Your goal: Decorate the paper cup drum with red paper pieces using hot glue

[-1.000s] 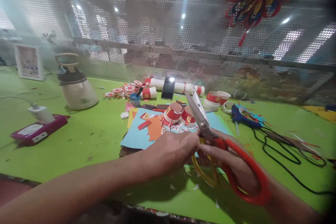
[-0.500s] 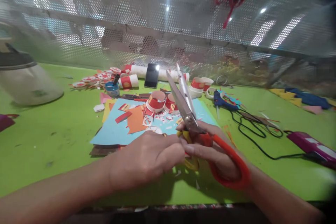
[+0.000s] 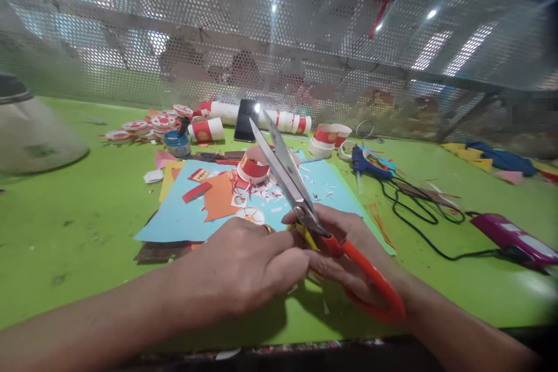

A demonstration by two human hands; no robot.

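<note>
Scissors with orange-red handles (image 3: 372, 282) hang on my right hand (image 3: 349, 235), their two blades slightly apart and pointing up and away from me. Fingers of that same hand also pinch a piece of yellow paper (image 3: 307, 236). My left hand (image 3: 248, 264) is closed, its thumb and fingertips meeting the right fingers at the yellow piece; its exact grip is hidden. Beyond my hands lies a light blue sheet (image 3: 174, 218) with an orange paper piece (image 3: 219, 197), white and red snippets, and a red-and-white paper cup ring (image 3: 253, 167).
A blue glue gun (image 3: 368, 164) and its black cord lie right, near a purple power strip (image 3: 514, 238). Stacked paper cups (image 3: 222, 111), a phone (image 3: 246, 120) and a blue jar (image 3: 178, 143) stand behind. A whitish container (image 3: 39, 136) is at left.
My view has shifted a little. The scissors have tilted slightly leftward and their blades look closer together. Both hands stay joined at the yellow piece.
</note>
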